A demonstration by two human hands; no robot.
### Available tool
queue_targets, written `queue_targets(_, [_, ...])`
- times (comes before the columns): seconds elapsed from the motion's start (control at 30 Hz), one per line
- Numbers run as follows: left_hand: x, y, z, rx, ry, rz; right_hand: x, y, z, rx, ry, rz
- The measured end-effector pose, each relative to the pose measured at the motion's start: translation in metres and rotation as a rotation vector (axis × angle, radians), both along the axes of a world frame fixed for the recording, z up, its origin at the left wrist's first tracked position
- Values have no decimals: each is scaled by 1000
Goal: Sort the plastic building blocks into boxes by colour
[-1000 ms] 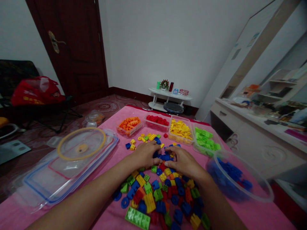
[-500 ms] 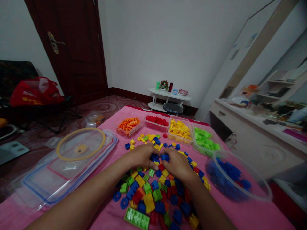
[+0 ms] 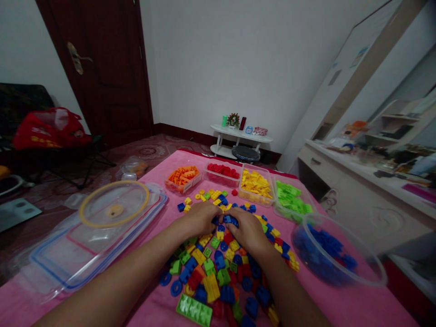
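dim, greyish light | dark red-brown wooden door (image 3: 98, 68) in shadow | faint glare on clear flat plastic lids (image 3: 91, 243) | edges stretched, soft

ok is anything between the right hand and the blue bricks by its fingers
Nothing visible: the right hand curls around the blue bricks. The left hand is close by, but not in between.
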State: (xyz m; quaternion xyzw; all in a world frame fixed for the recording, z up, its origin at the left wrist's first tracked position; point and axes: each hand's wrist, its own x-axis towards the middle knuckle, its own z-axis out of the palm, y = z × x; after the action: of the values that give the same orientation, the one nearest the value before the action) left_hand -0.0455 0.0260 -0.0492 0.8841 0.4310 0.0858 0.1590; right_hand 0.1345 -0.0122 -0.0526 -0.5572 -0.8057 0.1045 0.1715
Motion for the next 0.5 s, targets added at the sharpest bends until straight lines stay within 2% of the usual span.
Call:
queue_targets(0.17, [-3,-1,3,-15,35,-37,-7,-1,-5,2,-16,-22])
queue_targets(0.27, [1,-5,2,3,9,-105,-5,2,-4,36,126,-102])
queue_targets(0.33, [6,-9,1,28,-2,-123,-1,5,-2,60,345,-163])
queue_targets(0.4, [10,-13,0,49,5,-119,2,8,3,21,667,-240])
queue_targets(0.5, [12,-14,0,20,9,-94,6,9,10,-193,1267,-294])
